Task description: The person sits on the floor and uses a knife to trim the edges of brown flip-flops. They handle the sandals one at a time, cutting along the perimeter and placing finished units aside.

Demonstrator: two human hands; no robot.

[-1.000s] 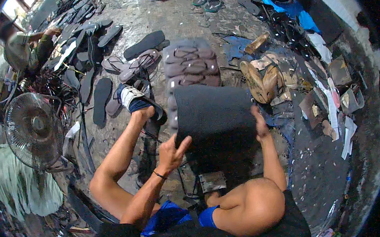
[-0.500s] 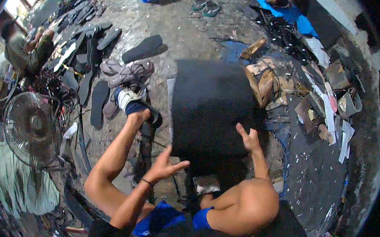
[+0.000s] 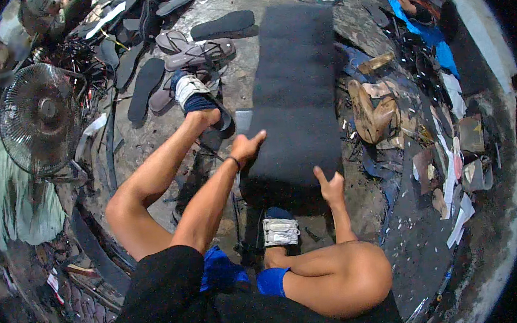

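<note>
A long black sheet, rubber or foam by its look, stretches away from me, its near end bending downward between my legs. At its left edge my left hand is closed, the thumb lying along the sheet and the fingers partly hidden beneath. My right hand grips the near right corner, thumb on top and the other fingers curled at the edge. A small grey flat piece shows beside the sheet's left edge. What supports the sheet is hidden under it.
Grey slippers and dark sole-shaped pieces lie at the left, near a standing fan. Right of the sheet are brown shoe lasts and scattered scraps. Other people sit at the far left and far right.
The black sheet now reaches much farther away and looks longer and narrower. My left hand has moved forward along its left edge, fingers closing from a spread pose. The view has tilted downward.
</note>
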